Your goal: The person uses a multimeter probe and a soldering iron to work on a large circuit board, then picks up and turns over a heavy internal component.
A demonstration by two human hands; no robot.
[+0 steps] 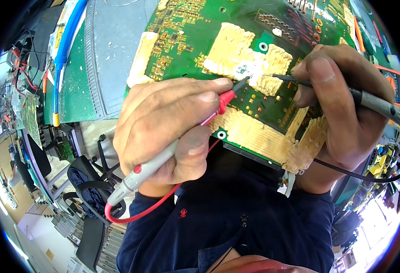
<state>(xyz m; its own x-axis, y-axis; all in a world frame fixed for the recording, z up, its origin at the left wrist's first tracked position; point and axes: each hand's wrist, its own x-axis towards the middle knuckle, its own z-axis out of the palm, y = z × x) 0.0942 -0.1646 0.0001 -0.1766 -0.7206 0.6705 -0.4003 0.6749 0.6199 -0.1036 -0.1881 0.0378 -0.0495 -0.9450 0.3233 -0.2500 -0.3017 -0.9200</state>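
My left hand is closed around a grey and red test probe, whose red lead loops down from its rear end. My right hand pinches a black and grey test probe with a thin metal tip. Both tips meet close together at a whitish scraped patch on a green circuit board. Around that patch lies ridged cream-coloured paste. More of this paste covers the board's near edge. Whether the tips actually touch the board I cannot tell.
Left of the board are a grey mat and a blue tool with a yellow tip. A meter with an orange edge stands beyond my right hand. An office chair stands at lower left. A black lead runs below my right hand.
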